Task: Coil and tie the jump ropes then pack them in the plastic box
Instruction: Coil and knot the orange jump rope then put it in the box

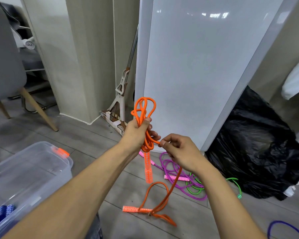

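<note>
In front of the person at chest height, the orange jump rope (141, 119) is gathered into a bundle of loops that stand up above the left hand (136, 131), whose fingers and thumb are curled tight round the middle of the bundle. One patterned orange handle (149, 169) hangs straight down below that hand. The right hand (179, 150), just beside it, pinches a free strand of the same rope between thumb and forefinger, the other fingers curled in; from there the strand drops to the floor, where it loops by the second orange handle (130, 209) lying flat on the grey boards. Beyond, on the floor, a purple rope (169, 167) with pink handles lies tangled with a green rope (195, 189). To the left stands the clear plastic box (59, 169) with an orange latch, something blue (2, 213) inside its near corner. A black bag (257, 144) slumps at right beside a tall white panel (197, 66), and a mop (121, 95) leans in the corner.
</note>
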Action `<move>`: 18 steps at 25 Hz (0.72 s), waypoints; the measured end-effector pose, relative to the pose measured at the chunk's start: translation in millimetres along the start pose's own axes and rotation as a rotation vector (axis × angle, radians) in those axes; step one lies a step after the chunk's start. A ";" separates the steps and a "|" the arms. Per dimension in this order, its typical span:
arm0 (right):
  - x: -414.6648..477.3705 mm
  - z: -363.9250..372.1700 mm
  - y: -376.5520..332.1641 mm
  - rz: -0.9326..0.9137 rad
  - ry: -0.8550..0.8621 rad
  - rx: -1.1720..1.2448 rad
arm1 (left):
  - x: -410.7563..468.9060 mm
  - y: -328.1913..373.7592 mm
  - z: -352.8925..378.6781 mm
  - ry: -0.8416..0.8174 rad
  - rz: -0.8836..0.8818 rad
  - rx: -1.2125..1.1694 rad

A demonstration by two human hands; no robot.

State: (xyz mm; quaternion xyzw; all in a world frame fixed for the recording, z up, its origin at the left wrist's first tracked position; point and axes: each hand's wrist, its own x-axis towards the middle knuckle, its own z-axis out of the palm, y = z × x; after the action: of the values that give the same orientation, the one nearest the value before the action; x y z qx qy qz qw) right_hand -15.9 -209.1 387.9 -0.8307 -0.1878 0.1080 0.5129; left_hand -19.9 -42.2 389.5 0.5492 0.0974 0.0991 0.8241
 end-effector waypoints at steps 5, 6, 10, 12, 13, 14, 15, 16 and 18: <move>-4.2 3.4 -5.8 0.023 -0.147 0.108 | 7.6 8.8 -5.4 0.113 -0.089 -0.244; -5.6 1.9 -5.3 0.053 -0.216 0.133 | 10.9 12.7 -10.7 0.165 -0.085 -0.298; -9.5 -22.1 10.9 0.210 -0.377 -0.029 | 21.3 20.3 -32.7 0.309 0.082 -0.035; -10.5 -40.0 17.2 0.266 -0.286 -0.175 | 21.7 22.0 -38.4 0.321 0.166 0.160; -10.8 -47.4 17.5 0.244 -0.194 -0.265 | 21.2 22.8 -40.0 0.324 0.196 0.233; -10.1 -52.2 17.0 0.187 -0.084 -0.327 | 19.5 24.1 -39.6 0.316 0.213 0.286; -8.4 -54.2 16.6 0.128 0.021 -0.329 | 18.4 23.7 -38.5 0.297 0.216 0.328; -6.4 -54.7 16.6 0.102 0.101 -0.254 | 16.4 22.5 -35.9 0.262 0.204 0.361; -3.3 -49.5 12.7 0.128 0.137 0.026 | 12.1 17.2 -30.0 0.153 0.168 0.402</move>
State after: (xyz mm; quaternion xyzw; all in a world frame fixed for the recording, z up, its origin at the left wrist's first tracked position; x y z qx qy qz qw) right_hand 2.0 -255.8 398.8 -0.8396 -0.0971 0.0859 0.5275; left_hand -17.3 -5.8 393.4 0.6992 0.1315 0.1874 0.6772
